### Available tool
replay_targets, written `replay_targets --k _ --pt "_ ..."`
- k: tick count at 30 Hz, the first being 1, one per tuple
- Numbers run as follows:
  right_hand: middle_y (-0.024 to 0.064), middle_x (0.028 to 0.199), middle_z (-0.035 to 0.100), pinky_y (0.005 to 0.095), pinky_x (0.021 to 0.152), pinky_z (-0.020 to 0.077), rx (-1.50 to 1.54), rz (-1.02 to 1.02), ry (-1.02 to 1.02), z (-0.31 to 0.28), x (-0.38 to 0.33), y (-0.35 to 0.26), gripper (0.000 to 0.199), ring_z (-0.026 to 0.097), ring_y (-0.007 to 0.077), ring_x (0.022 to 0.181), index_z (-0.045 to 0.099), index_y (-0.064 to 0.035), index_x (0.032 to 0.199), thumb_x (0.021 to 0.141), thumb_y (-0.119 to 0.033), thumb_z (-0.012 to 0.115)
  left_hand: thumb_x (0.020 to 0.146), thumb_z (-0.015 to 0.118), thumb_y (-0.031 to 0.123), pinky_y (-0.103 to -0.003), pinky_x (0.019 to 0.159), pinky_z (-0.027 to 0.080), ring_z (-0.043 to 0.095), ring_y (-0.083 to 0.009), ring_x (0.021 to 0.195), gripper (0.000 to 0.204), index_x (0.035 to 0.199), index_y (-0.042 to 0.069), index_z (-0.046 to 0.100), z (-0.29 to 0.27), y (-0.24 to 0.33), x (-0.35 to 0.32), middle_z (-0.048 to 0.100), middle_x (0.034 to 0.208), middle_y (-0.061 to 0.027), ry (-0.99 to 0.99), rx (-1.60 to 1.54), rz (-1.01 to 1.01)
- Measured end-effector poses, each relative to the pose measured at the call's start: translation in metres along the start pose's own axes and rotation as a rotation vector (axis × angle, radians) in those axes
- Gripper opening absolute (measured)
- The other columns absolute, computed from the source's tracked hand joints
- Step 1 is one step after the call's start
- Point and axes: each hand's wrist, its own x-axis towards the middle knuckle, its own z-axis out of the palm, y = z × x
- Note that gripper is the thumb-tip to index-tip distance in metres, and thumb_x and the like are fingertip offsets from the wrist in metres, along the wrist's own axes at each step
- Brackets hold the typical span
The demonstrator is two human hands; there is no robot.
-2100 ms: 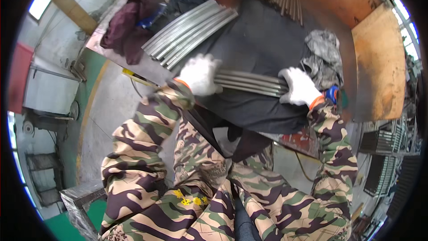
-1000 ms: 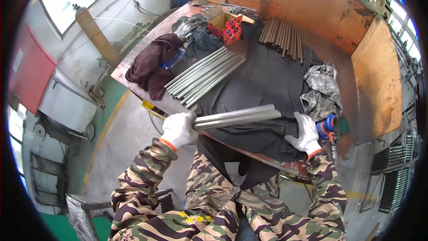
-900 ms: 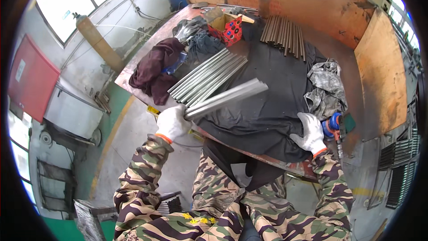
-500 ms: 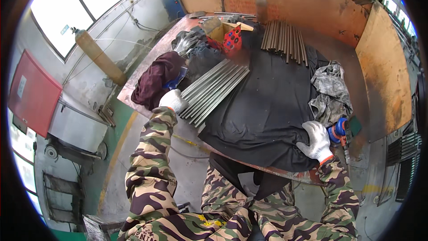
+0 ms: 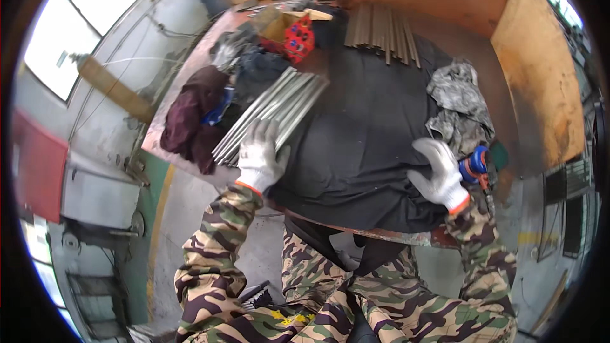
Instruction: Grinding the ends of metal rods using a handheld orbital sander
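Observation:
A pile of grey metal tubes (image 5: 273,113) lies slanted on the left part of a black cloth (image 5: 375,127) that covers the workbench. My left hand (image 5: 262,155), in a white glove, rests flat on the near ends of these tubes with its fingers spread. My right hand (image 5: 438,171), also gloved, hovers over the right side of the cloth with fingers loosely apart and nothing in it. A blue and orange power tool (image 5: 478,168) lies just to its right.
A second row of metal bars (image 5: 381,25) lies at the far edge of the bench. A dark red garment (image 5: 187,124), a red object (image 5: 297,37) and a cardboard box sit at the left. A grey rag (image 5: 459,105) lies at the right. Brown boards stand behind.
Both hands held a bundle of tubes in front of me. My left hand carried it to the pile on the left and set it down. My right hand let go and stayed near the power tool.

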Motion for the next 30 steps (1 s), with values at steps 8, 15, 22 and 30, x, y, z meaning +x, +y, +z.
replay_targets --k 8,15,22,30 --pt "0.0194 0.133 0.072 0.0470 0.107 0.0555 -0.030 0.463 -0.268 0.047 0.152 0.054 0.057 0.068 0.0408 0.126 0.068 -0.0082 0.138 0.095 -0.044 0.076 0.088 0.082 0.023 -0.056 0.116 0.047 0.057 -0.0478 0.138 0.067 0.147 0.000 0.059 0.041 0.063 0.020 0.058 0.150 -0.0274 -0.245 -0.270 -0.053" --pt "0.0307 0.146 0.067 0.0489 0.116 0.0516 -0.319 0.865 -0.170 0.060 0.253 0.191 0.087 0.066 0.0429 0.136 0.061 0.0008 0.152 0.088 -0.057 0.072 0.083 0.086 0.028 -0.059 0.117 0.045 0.053 -0.0505 0.140 0.074 0.146 0.001 0.059 0.042 0.069 0.024 0.055 0.153 -0.0291 -0.239 -0.281 -0.115" --pt "0.0189 0.091 0.082 0.0443 0.087 0.0600 -0.434 0.939 -0.206 0.095 0.300 0.252 0.059 0.079 0.0361 0.091 0.085 -0.0030 0.090 0.086 -0.058 0.063 0.081 0.087 0.025 -0.059 0.116 0.045 0.055 -0.0504 0.140 0.078 0.148 -0.001 0.057 0.036 0.070 0.032 0.056 0.152 -0.0291 -0.275 -0.280 -0.110" --pt "0.0191 0.095 0.082 0.0439 0.082 0.0601 -0.286 0.925 -0.316 0.094 0.310 0.288 0.053 0.078 0.0322 0.088 0.085 -0.0002 0.104 0.091 -0.049 0.069 0.081 0.085 0.023 -0.060 0.115 0.045 0.056 -0.0509 0.139 0.079 0.151 -0.001 0.056 0.033 0.067 0.036 0.056 0.152 -0.0297 -0.312 -0.294 -0.106"
